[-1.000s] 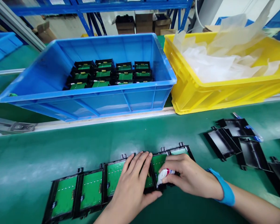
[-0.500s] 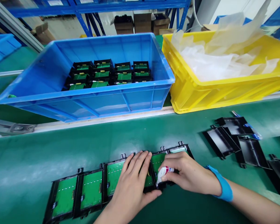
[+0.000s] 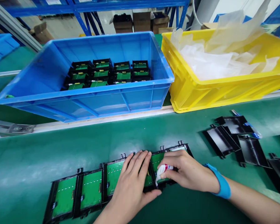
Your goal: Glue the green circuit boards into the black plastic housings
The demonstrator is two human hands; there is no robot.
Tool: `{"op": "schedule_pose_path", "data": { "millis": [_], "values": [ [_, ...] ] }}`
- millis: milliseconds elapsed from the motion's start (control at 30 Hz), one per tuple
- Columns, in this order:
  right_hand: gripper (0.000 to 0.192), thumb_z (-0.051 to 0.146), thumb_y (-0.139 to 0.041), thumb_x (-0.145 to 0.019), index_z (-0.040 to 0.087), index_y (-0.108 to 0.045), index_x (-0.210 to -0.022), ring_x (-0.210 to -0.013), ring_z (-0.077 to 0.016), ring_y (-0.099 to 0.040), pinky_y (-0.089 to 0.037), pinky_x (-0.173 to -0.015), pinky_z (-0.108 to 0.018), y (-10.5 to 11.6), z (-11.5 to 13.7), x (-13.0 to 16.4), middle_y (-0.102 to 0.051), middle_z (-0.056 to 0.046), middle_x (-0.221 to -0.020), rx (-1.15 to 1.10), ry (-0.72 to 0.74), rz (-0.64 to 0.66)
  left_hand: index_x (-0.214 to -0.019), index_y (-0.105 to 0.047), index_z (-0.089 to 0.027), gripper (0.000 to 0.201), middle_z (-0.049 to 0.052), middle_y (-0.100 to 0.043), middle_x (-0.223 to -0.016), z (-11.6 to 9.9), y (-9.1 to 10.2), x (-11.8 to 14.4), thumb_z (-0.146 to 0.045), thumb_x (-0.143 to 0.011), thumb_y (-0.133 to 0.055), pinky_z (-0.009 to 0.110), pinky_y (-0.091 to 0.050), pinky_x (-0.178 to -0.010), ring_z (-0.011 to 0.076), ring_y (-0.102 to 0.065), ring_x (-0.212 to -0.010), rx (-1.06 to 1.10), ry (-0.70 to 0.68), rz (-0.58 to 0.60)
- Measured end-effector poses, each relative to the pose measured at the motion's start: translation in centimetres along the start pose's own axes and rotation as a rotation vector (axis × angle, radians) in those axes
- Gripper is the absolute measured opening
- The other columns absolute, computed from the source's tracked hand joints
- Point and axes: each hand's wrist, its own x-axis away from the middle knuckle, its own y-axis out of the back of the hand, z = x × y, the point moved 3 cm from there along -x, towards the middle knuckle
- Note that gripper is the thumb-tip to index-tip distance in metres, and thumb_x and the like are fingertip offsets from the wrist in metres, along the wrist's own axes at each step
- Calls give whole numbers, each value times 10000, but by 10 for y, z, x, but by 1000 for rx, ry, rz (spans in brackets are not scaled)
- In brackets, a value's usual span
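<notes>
A row of black frames holding green circuit boards lies on the green belt near me. My left hand rests flat on one board in the middle of the row, fingers spread. Just to its right, my right hand, with a blue wrist strap, grips a small white tube with red marking. The tube's tip touches the board next to my left hand.
A blue crate with several finished black-and-green units stands beyond the belt. A yellow crate with clear plastic bags sits to its right. Several empty black covers lie on the belt at the right. Blue shelving and cardboard boxes stand behind.
My hands stay where they were on the boards. The view has shifted slightly; the tube has barely moved.
</notes>
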Motion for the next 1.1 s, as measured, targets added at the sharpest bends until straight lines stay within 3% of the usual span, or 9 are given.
{"op": "schedule_pose_path", "data": {
  "millis": [367, 500, 700, 833, 967, 1033, 1100],
  "values": [
    [170, 257, -548, -942, 154, -664, -873, -688, -153, -524, -362, -610, -264, 0, -1, 2, -593, -36, -765, -14, -11, -10, -1475, -291, -90, 944, 182, -477, -1424, 1, -1, 1, -579, -772, -688, 539, -356, -1083, 364, -462, -1284, -2, -1, -4],
    [181, 291, -592, -919, 158, -667, -821, -663, -138, -524, -365, -596, -255, 6, -4, 5, -599, -23, -728, -41, -51, -73, -1492, -264, -102, 936, 182, -460, -1442, 0, -2, 0, -548, -788, -689, 555, -352, -1094, 371, -447, -1306, 23, 11, 14],
    [350, 490, -653, -846, 148, -666, -773, -587, -113, -507, -404, -544, -234, 14, -15, 13, -608, -11, -671, -438, -290, -148, -1541, 13, -144, 1264, 198, -257, -1558, 3, 16, 4, -553, -669, -805, 567, -364, -1101, 389, -254, -1423, 116, 77, 86],
    [371, 511, -661, -827, 147, -656, -755, -513, -96, -482, -400, -486, -228, 6, -12, 16, -604, -16, -662, -595, -326, -247, -1542, 12, -172, 1266, 199, -248, -1561, 21, 37, 19, -561, -660, -809, 582, -329, -1117, 387, -223, -1433, 115, 129, 111],
    [235, 410, -635, -875, 187, -691, -827, -499, -121, -541, -418, -447, -222, -1, 5, 17, -612, 0, -605, -281, -246, -450, -1525, -120, -162, 1171, 203, -365, -1503, 38, 41, 36, -552, -663, -810, 595, -312, -1123, 366, -302, -1411, 136, 127, 97],
    [119, 311, -643, -880, 214, -697, -921, -584, -141, -606, -470, -507, -227, -4, 17, 18, -668, -13, -721, 5, -98, -564, -1496, -217, -150, 1083, 201, -428, -1459, 41, 39, 39, -552, -677, -799, 601, -293, -1130, 360, -354, -1385, 157, 113, 74],
    [168, 191, -638, -875, 229, -672, -1034, -717, -166, -648, -511, -621, -243, -11, 27, 19, -686, -33, -859, 260, 65, -600, -1449, -312, -127, 1001, 198, -486, -1406, 42, 36, 39, -554, -680, -791, 602, -269, -1140, 357, -395, -1358, 174, 108, 58]
  ]
}}
